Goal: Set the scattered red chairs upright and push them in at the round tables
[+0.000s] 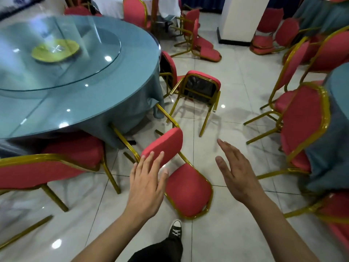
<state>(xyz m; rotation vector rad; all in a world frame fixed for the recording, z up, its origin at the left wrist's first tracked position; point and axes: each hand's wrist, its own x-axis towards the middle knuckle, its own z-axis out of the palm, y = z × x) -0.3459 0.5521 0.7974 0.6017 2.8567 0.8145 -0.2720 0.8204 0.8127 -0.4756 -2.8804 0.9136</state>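
A red chair with a gold frame lies tipped on the floor just in front of me, its backrest (189,190) flat on the tiles and its seat (166,143) standing on edge. My left hand (147,184) reaches to the seat's near edge with straight fingers, fingertips touching it. My right hand (236,173) hovers open to the right of the chair, holding nothing. A second overturned chair (203,87) lies further back, legs pointing toward me. An upright chair (43,169) stands at the round table (105,95) on the left.
The round table has a blue cloth, a glass turntable (62,59) and a green dish (55,51). More red chairs lie toppled at the back (203,44) and near a white pillar (243,17). Upright chairs (306,118) crowd another blue-clothed table on the right. My shoe (175,230) stands on the tiles.
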